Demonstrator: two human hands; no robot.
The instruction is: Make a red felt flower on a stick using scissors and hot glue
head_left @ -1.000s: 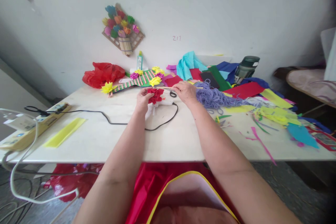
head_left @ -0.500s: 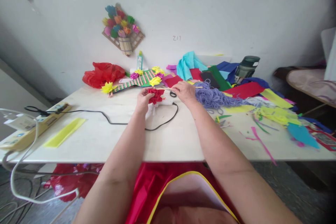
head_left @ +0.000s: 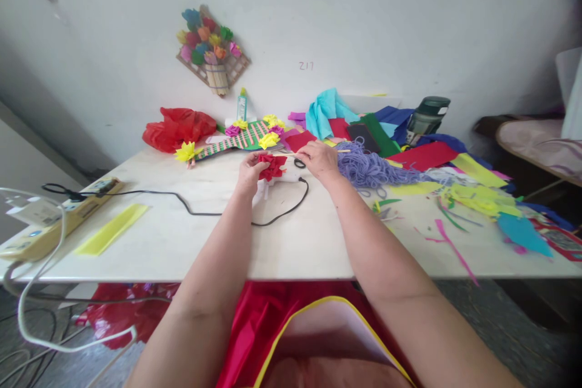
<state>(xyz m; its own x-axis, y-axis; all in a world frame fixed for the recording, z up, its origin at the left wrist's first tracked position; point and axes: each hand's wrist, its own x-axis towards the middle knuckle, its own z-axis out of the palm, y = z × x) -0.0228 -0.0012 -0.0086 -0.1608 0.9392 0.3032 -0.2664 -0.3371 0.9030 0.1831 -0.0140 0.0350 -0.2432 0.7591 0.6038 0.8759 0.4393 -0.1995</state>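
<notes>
My left hand (head_left: 250, 171) pinches a red crepe-paper flower (head_left: 273, 166) above the middle of the table. Closed around a thin wooden stick (head_left: 344, 151) is my right hand (head_left: 321, 159); the stick runs left towards the flower, and its end there is hard to make out. Under the flower lies a white corded tool (head_left: 293, 177), largely hidden, which looks like a glue gun. A black ring-shaped handle (head_left: 299, 163) shows between the hands. Behind them rests a green guitar-shaped piece (head_left: 248, 138) with pink strips and yellow and purple paper flowers.
Purple yarn (head_left: 370, 167) lies right of my hands, amid coloured paper and scraps. A dark bottle (head_left: 427, 118) stands at the back right. On the left are a power strip (head_left: 68, 218), a yellow paper strip (head_left: 113, 229) and a red plastic bag (head_left: 179, 128). A black cord (head_left: 186, 206) crosses the table.
The red flower has shifted slightly to the right and turned a little in my left hand. My right hand keeps its hold on the stick, almost still.
</notes>
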